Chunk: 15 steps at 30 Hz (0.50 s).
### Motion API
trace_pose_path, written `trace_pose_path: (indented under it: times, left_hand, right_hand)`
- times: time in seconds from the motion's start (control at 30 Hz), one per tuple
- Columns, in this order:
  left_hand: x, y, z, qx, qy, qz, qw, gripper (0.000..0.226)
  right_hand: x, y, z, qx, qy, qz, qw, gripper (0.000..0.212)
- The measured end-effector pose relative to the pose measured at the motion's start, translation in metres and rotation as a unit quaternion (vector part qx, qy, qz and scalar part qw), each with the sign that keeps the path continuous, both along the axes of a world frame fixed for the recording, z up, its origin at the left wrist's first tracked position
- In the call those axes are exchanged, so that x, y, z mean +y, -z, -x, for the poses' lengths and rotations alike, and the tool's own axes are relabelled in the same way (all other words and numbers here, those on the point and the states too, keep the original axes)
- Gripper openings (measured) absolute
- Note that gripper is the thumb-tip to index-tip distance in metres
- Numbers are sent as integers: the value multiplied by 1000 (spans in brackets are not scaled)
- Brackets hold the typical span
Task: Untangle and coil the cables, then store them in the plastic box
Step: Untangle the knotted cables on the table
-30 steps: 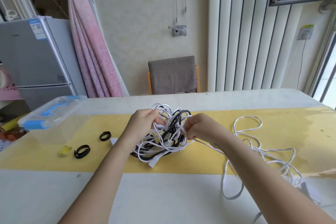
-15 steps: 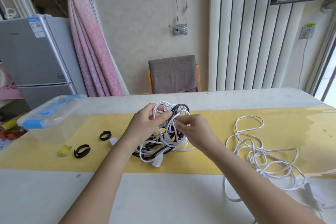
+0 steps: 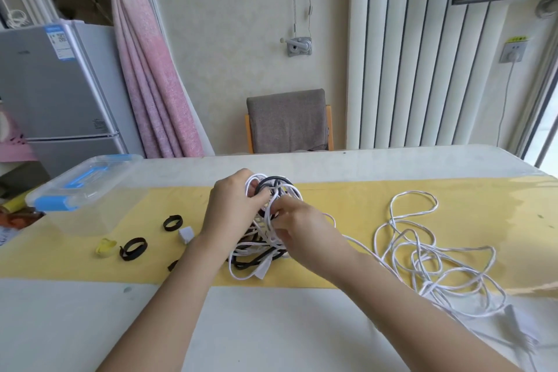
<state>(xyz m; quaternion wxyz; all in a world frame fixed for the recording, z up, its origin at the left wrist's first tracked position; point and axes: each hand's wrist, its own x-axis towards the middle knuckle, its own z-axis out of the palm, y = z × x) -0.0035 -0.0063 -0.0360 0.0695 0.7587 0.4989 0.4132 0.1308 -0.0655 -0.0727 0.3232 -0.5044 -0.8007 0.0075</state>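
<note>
left hand (image 3: 234, 205) | right hand (image 3: 297, 228) | both clamped on cable tangle (image 3: 265, 238) | no legible writing

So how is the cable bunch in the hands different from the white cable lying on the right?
The tangled bunch mixes black and white cables; the loose white cable is white only. The bunch is packed tight and gripped by the left hand and right hand; the loose cable sprawls in open loops, with no hand on those loops. Both rest on the yellow mat.
</note>
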Motion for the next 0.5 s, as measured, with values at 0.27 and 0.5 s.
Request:
trace_pose_path:
  times: [0.27, 0.5]
  left_hand:
    - [24, -2, 27, -281, 0, 251, 926, 26]
    - [23, -40, 38, -539, 56, 166, 824, 36]
  right_hand:
    - [-14, -5, 16, -120, 1, 9, 993, 21]
    - [-23, -28, 26, -103, 107, -94, 984, 19]
